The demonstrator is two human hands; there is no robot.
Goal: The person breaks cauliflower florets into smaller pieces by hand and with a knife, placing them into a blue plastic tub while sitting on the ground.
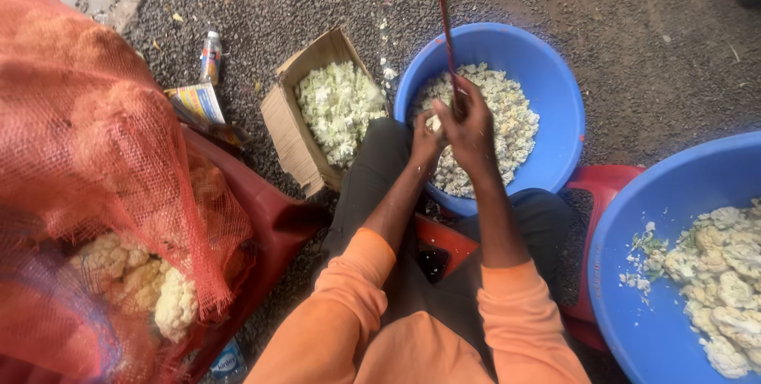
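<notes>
Orange netting of a big mesh sack fills the far left, well to the left of the blue tub, with whole cauliflower heads showing through it low down. Nearer the tub, just to its left and almost touching its rim, stands an open cardboard box holding pale green stalk trimmings.

Over the tub's near rim the two hands meet. The left hand is curled shut around a small white cauliflower piece, held just left of the blade. The right hand sits touching it on the tub side, fingers closed; it seems to grip the foot of a thin upright blade, though the hold itself is hidden behind the knuckles. The blade's long axis runs nearly straight up, away from the person, and its upper part leans slightly left of the tub's middle. So the piece lies directly left of the blade's base, and the left hand is the nearer one to it. Cut florets lie in the tub right beneath both hands.

Right of that tub, well apart from the hands, a second blue tub holds larger cauliflower chunks.
</notes>
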